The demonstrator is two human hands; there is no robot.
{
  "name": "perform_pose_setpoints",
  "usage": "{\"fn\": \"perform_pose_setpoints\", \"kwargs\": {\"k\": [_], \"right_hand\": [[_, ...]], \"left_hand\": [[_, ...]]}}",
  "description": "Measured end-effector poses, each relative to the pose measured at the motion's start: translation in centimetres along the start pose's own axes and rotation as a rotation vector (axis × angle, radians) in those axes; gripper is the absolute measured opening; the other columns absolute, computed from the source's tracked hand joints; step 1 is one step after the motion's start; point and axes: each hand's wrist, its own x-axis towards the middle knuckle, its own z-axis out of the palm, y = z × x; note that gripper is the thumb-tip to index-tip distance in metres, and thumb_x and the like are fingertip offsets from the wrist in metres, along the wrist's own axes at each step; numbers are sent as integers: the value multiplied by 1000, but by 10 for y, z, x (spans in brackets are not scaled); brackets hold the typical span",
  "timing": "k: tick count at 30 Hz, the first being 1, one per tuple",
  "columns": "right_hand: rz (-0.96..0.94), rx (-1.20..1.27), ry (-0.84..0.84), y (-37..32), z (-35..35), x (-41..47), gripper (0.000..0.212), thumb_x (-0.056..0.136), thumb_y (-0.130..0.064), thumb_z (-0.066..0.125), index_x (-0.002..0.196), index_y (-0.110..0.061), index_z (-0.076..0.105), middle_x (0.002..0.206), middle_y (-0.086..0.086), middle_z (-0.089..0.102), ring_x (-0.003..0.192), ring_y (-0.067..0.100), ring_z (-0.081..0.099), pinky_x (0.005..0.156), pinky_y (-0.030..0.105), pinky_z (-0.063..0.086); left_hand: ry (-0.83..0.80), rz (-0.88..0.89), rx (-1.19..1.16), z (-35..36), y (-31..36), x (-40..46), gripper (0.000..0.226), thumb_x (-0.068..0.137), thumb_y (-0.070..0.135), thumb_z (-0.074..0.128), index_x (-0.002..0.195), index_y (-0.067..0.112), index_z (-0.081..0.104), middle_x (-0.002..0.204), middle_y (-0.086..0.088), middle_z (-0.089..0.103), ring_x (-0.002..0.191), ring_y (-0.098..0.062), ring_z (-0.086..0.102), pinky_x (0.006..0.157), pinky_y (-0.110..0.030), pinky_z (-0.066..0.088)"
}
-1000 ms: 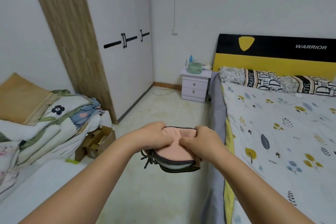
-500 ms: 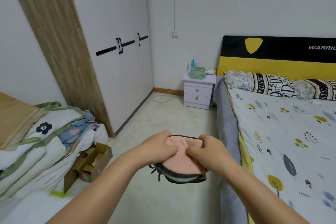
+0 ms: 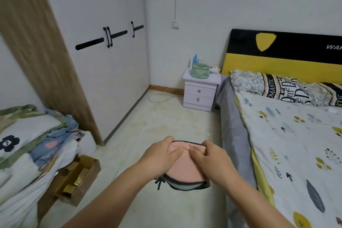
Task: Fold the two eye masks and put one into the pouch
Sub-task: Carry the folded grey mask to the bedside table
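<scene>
While the bed (image 3: 288, 144) lies to the right, both hands grip a folded pink eye mask (image 3: 185, 164) over the floor: left hand (image 3: 162, 155), right hand (image 3: 211, 159). Pouch and second mask unclear; the bagging probably remains.

Two hands: the left (image 3: 162, 157) and the right (image 3: 212, 161), each with its grip on one pink mask (image 3: 183, 166). One dark-edged pouch (image 3: 187, 185) shows under it; a second mask cannot be told. One bed (image 3: 296, 144) with one headboard (image 3: 285, 55) and two pillows, the flowered one (image 3: 248, 79) and the lettered one (image 3: 288, 90). One nightstand (image 3: 200, 90) with two drawers, carrying one green bag (image 3: 200, 71) and one blue bottle (image 3: 194, 59). One wardrobe (image 3: 103, 57). One cardboard box (image 3: 81, 181). One heap of bedding (image 3: 27, 150).
</scene>
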Motion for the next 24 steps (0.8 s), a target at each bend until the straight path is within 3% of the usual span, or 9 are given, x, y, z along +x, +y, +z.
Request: {"fn": "perform_pose_setpoints", "kwargs": {"k": [8, 12, 24], "right_hand": [[94, -10, 75, -41, 23, 123, 31, 87, -40, 51, 96, -11, 58, 101, 10, 68, 96, 28, 59, 68, 28, 37], [145, -5, 114, -49, 30, 173, 28, 85, -40, 52, 92, -14, 57, 98, 9, 69, 93, 28, 59, 66, 28, 36], [223, -3, 115, -5, 5, 334, 21, 80, -41, 51, 80, -20, 53, 94, 7, 68, 91, 29, 61, 65, 27, 38]], "left_hand": [[-68, 93, 49, -50, -29, 135, 14, 83, 40, 48, 87, 26, 47, 87, 1, 59, 87, -25, 58, 67, -31, 39], [-92, 134, 86, -63, -34, 193, 18, 82, 39, 48, 92, 25, 51, 87, 2, 61, 89, -25, 59, 68, -31, 40], [-152, 146, 133, -35, -7, 364, 20, 84, 36, 48, 98, 23, 52, 101, -6, 67, 94, -27, 59, 75, -33, 45]]}}
